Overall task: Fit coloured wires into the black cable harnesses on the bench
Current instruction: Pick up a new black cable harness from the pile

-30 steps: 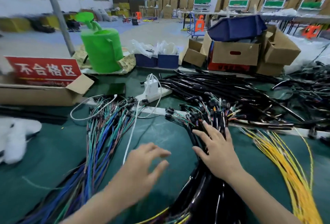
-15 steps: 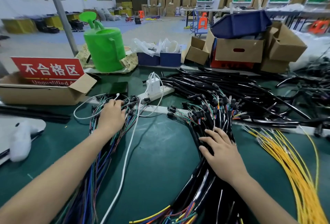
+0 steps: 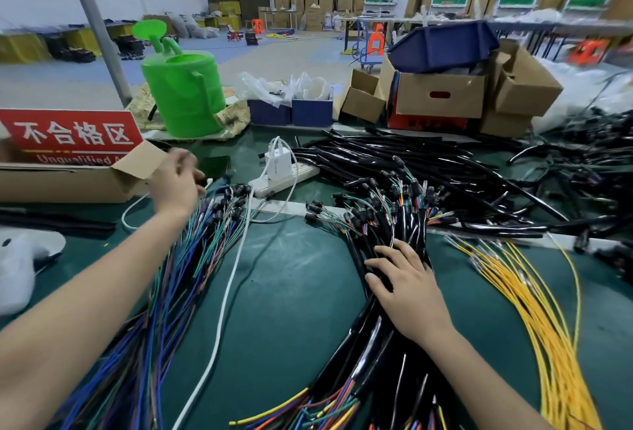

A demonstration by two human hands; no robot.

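Head view. Right hand [image 3: 409, 289] lies palm-down on the black cable harnesses [image 3: 368, 347], fingers straight and spread, pressing the bundle onto the green worktop [image 3: 294, 292]; nothing pinched. The harness bundle runs from the near edge toward centre, and its connector ends fan out just beyond the fingertips. Left hand [image 3: 176, 183] is at the far, connector end of the coloured wires [image 3: 171, 286], which lie in a long sheaf on the left of the worktop. That hand is blurred, so I cannot tell whether it pinches a wire or hangs loose. White cable [image 3: 224, 296] lies between the two bundles and leads toward a power strip [image 3: 284, 179]. Yellow wires [image 3: 534, 313] lie right of the harnesses. Green watering can [image 3: 185, 94] and red sign [image 3: 68, 135] at back left.
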